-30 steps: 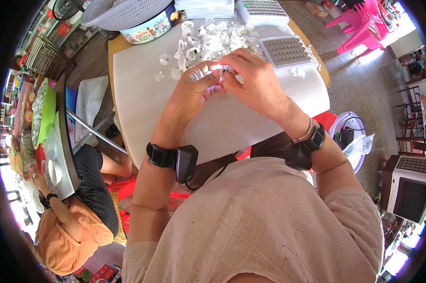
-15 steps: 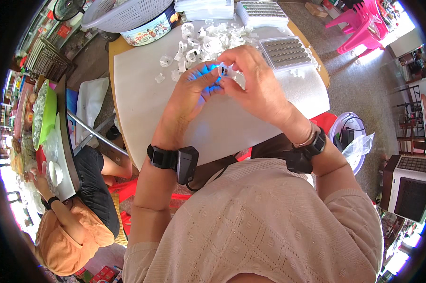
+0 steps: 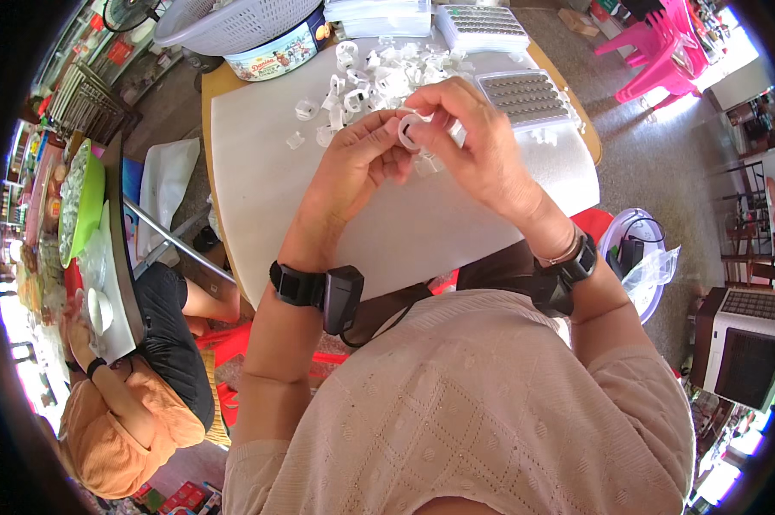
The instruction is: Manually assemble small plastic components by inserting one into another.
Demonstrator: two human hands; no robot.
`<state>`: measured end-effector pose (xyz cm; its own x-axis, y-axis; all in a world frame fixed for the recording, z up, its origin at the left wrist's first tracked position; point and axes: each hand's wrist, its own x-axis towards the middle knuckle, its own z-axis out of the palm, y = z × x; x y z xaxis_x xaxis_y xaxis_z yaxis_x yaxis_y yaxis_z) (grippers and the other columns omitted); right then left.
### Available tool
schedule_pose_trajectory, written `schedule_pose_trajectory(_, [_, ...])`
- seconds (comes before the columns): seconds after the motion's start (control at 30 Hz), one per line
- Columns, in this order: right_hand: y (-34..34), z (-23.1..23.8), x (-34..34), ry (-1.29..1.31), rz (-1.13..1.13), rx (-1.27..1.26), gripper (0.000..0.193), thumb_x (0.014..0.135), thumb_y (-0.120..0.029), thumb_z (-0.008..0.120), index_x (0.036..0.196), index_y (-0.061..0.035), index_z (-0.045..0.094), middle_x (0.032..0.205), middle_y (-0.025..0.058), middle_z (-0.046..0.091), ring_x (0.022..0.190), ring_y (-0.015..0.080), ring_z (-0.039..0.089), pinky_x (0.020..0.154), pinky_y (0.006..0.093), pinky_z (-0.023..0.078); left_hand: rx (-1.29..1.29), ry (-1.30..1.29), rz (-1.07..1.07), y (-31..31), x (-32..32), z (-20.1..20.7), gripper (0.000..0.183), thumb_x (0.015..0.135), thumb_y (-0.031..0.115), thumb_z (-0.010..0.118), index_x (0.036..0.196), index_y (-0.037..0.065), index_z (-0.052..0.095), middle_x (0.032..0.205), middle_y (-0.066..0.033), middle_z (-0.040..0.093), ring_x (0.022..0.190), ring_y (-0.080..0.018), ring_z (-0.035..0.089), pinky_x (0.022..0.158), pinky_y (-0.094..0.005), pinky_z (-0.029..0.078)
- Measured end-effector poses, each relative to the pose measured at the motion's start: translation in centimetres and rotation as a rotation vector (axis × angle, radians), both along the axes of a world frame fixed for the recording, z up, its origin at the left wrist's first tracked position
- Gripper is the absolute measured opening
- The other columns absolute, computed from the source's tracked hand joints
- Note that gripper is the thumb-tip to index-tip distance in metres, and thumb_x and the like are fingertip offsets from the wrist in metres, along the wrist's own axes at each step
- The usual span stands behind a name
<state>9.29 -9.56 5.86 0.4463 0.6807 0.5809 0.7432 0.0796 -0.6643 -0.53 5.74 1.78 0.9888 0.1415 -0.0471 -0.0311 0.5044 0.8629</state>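
Over the white-covered table (image 3: 387,232), both of my hands meet at a small translucent white ring (image 3: 409,132). My left hand (image 3: 359,163) pinches its left side between thumb and fingers. My right hand (image 3: 482,146) is closed, thumb and index finger at the ring's right side; whether a smaller part sits between those fingertips is hidden. Just beyond the hands lies a loose pile of white translucent ring-like pieces (image 3: 391,79), some with dark centres. Close to my right hand is a clear tray (image 3: 525,96) with rows of small dark parts.
At the table's back stand a grey basket (image 3: 242,26), a round tin (image 3: 276,58), clear boxes (image 3: 379,17) and stacked trays (image 3: 484,27). A co-worker in orange (image 3: 134,421) sits left at another table holding a green basin (image 3: 83,202). Right are a bucket (image 3: 653,296) and pink chairs (image 3: 662,60).
The blue glow on my left fingers has gone out. The dark centre seen in the ring no longer shows, and my right fingers have shifted against it.
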Motion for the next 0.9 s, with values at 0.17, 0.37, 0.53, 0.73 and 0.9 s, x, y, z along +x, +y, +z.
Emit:
schedule_pose_trajectory(0.17, [-0.8, 0.5, 0.5, 0.266, 0.054, -0.226, 0.015, 0.084, -0.008, 0.06, 0.097, -0.0005, 0.062, 0.075, 0.0035, 0.058, 0.069, 0.0117, 0.054, 0.064, 0.0255, 0.045, -0.058, -0.016, -0.188, 0.6, -0.5, 0.0, 0.036, 0.095, 0.03, 0.051, 0.111, -0.001, 0.056, 0.091, -0.0066, 0.062, 0.073, -0.0118, 0.059, 0.064, -0.025, 0.049])
schedule_pose_trajectory(0.37, [-0.9, -0.3, 0.6, 0.915, 0.006, -0.087, 0.016, 0.084, -0.013, 0.061, 0.092, 0.0015, 0.062, 0.073, 0.0015, 0.058, 0.064, 0.0085, 0.052, 0.061, 0.0233, 0.044, 0.13, -0.034, 0.059, -1.6, -0.1, 0.9, 0.041, 0.094, 0.024, 0.053, 0.126, -0.001, 0.05, 0.102, -0.0071, 0.061, 0.08, -0.0149, 0.061, 0.069, -0.0272, 0.049])
schedule_pose_trajectory(0.53, [-0.8, -0.1, 0.6, 1.002, 0.056, 0.02, 0.017, 0.084, -0.013, 0.061, 0.091, 0.0017, 0.062, 0.074, 0.0018, 0.059, 0.064, 0.0089, 0.053, 0.06, 0.0234, 0.045, 0.108, -0.124, 0.048, -1.2, 0.0, 0.6, 0.04, 0.094, 0.022, 0.054, 0.127, 0.0, 0.05, 0.102, -0.0068, 0.061, 0.084, -0.0154, 0.061, 0.071, -0.0278, 0.049])
schedule_pose_trajectory(0.73, [-0.8, 0.1, 0.8, 0.676, -0.008, -0.176, 0.017, 0.083, -0.013, 0.063, 0.093, 0.0005, 0.062, 0.075, 0.0042, 0.061, 0.065, 0.0117, 0.055, 0.06, 0.0251, 0.045, 0.019, -0.159, 0.074, -0.2, 0.0, 0.1, 0.034, 0.093, 0.02, 0.054, 0.12, -0.001, 0.053, 0.1, -0.0089, 0.063, 0.082, -0.0162, 0.062, 0.071, -0.029, 0.049])
schedule_pose_trajectory(0.9, [-1.9, -2.8, -0.1, -0.024, -0.065, -0.386, 0.016, 0.073, -0.006, 0.065, 0.087, -0.0022, 0.06, 0.077, 0.0123, 0.059, 0.073, 0.0318, 0.059, 0.066, 0.0394, 0.048, -0.006, -0.131, 0.205, -0.5, -0.3, 0.8, 0.029, 0.094, 0.021, 0.052, 0.113, 0.0, 0.055, 0.096, -0.007, 0.064, 0.078, -0.0125, 0.059, 0.068, -0.026, 0.047])
